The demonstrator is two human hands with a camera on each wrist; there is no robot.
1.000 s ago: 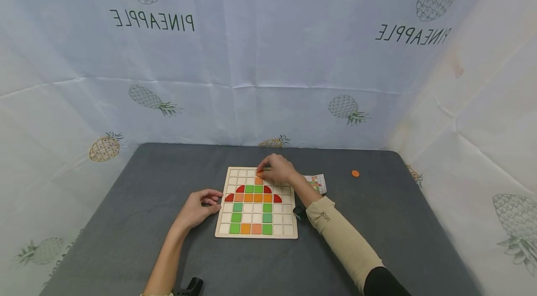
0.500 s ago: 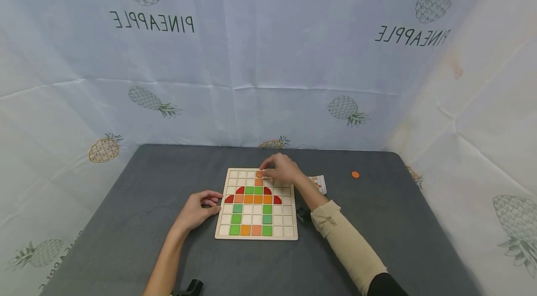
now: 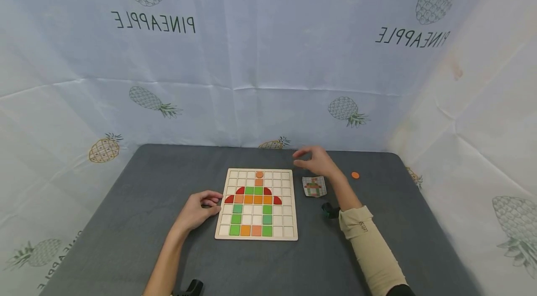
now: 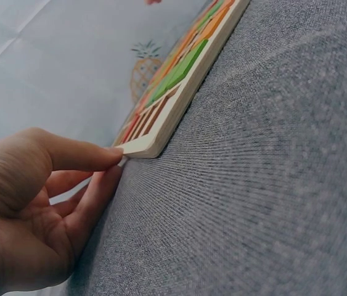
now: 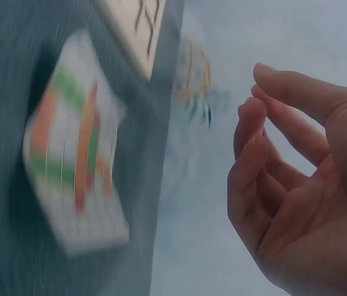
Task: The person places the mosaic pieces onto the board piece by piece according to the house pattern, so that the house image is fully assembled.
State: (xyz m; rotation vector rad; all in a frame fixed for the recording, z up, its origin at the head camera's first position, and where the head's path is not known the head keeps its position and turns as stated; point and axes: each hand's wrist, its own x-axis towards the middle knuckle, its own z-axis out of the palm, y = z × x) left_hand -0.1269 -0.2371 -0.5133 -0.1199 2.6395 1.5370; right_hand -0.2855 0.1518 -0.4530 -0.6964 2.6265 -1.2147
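Note:
A wooden puzzle board (image 3: 283,232) with a grid of cells lies on the table, filled in part with green, orange, pink and red pieces. At its top, a round orange piece (image 3: 259,175) sits in a cell above an orange square (image 3: 258,182). My left hand (image 3: 197,210) pinches the board's left edge; in the left wrist view the thumb (image 4: 93,157) lies at the pale rim with a finger against it. My right hand (image 3: 317,162) hovers beyond the board's far right corner, fingers loosely bent and holding nothing, near a creased pattern card (image 3: 314,186).
Another round orange piece (image 3: 355,175) lies alone on the dark grey table (image 3: 138,203), right of the right wrist. A black wrist device (image 3: 330,210) shows beside the right forearm. Pale cloth printed with pineapples (image 3: 268,53) hangs behind the table.
My right hand has let go of the round orange piece at the board's top and moved right, off the board, uncovering the card. My left hand has stayed at the left edge.

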